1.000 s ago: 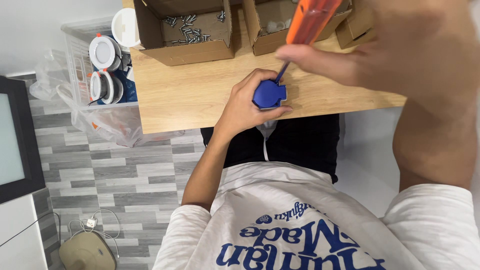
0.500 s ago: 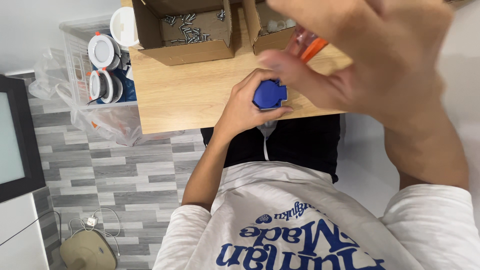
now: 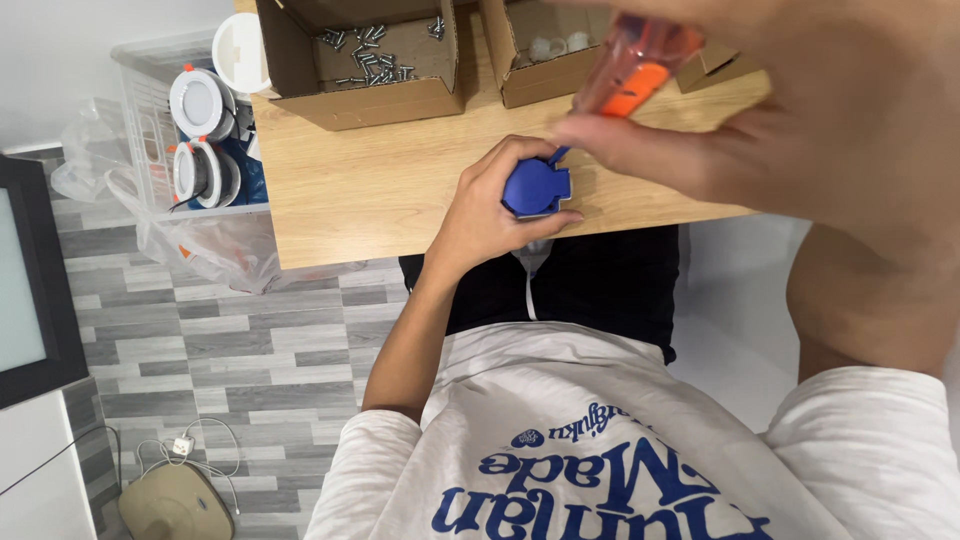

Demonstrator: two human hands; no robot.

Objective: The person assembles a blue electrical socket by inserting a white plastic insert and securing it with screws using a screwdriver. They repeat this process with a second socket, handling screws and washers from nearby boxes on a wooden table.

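Gripping a small blue plastic part [image 3: 536, 187] near the middle of the frame, the left hand [image 3: 490, 210] pressed it down on the wooden table [image 3: 380, 190], close to the near edge, with its fingers curled shut around the rim. The right hand [image 3: 800, 120], large and blurred at the upper right, had its fingers closed on an orange-handled screwdriver [image 3: 635, 65], whose tip met the top of the blue part. The part looked like light, rigid moulded plastic, smooth enough to twist under the driver, so I judged the rim to be the sensible hold, clear of the middle where the tip worked. An open cardboard box [image 3: 360, 60] with loose screws sat at the upper middle, and another box [image 3: 545, 55] lay to its right. A clear bin [image 3: 200, 130] of round white lamp fittings stood at the upper left, off the table's edge.
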